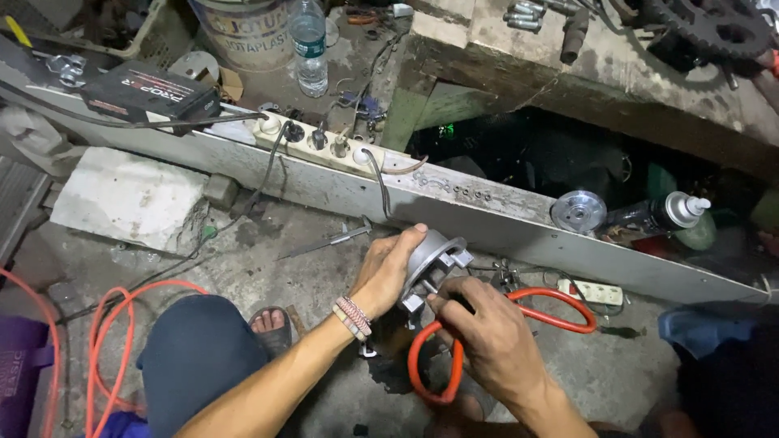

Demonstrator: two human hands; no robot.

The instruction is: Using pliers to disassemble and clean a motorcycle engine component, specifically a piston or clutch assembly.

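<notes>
Metal hub [434,258] clamped by L hand [388,272]; R hand [479,324] closed on orange-handled tool [519,312] at 5 o'clock. Fitting step; steady hold needed.

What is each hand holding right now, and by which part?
Left hand grips the grey metal hub by its round rim. Right hand pinches its lower edge, with the orange hose looped underneath.

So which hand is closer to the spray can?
The right hand. It sits below and left of the spray can, holding orange-handled pliers. The left hand is farther left, gripping a metal part.
</notes>
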